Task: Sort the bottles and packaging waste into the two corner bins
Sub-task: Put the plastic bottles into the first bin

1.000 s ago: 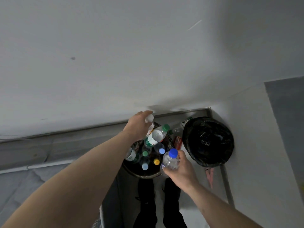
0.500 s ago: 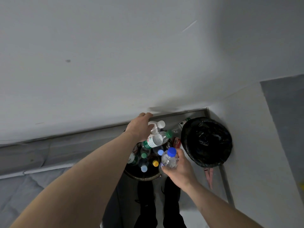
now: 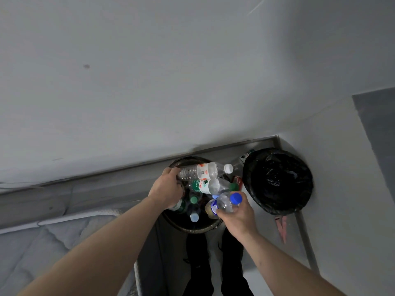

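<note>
Since 0.5 s ago, left hand (image 3: 165, 186) dropped w/ fingers curled round white-cap bottle (image 3: 203, 171), now lying across bottle bin (image 3: 193, 228) top. Right hand (image 3: 237, 216) still grips blue-cap bottle (image 3: 226, 203) over bin's rim, black-lined bin (image 3: 277, 181) beside.

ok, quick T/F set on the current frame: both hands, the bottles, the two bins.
1. The right hand grips a blue-capped bottle. True.
2. The left hand is empty. False: it holds the base end of a white-capped bottle lying across the bottle bin.
3. The black-lined bin is packed with bottles. False: only the black liner shows inside it.
4. The bottle bin already holds several bottles. True.
5. A green-capped bottle lies on its side on top of the pile. True.
</note>
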Demonstrator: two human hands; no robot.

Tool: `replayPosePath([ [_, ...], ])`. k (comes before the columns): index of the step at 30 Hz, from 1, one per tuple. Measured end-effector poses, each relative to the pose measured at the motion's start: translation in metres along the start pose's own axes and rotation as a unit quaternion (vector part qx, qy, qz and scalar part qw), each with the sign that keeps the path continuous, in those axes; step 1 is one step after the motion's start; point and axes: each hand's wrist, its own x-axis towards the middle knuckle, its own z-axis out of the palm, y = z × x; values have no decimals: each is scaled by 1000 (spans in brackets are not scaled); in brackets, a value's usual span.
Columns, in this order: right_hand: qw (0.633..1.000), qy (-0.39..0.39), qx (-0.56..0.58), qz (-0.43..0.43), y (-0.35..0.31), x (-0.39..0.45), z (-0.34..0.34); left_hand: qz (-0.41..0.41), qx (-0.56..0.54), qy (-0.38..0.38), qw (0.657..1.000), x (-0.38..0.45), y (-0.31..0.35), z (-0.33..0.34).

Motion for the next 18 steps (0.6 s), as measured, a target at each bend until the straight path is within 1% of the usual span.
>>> replayPosePath([
  [4,998,21,34,41,3,11,12,-3,-3,-4,1000,-1,-7,13],
  [9,995,61,71,47,6,18,31,19,0,-10,1000,5,-5,23],
  [13,997,66,38,11,6,30,34,29,9,-29,999,17,-2,25],
  [16,999,49,15,-15,2,42,29,26,16,-49,998,25,0,24],
  [18,999,36,-14,-32,0,50,25,20,18,-47,999,28,2,24],
])
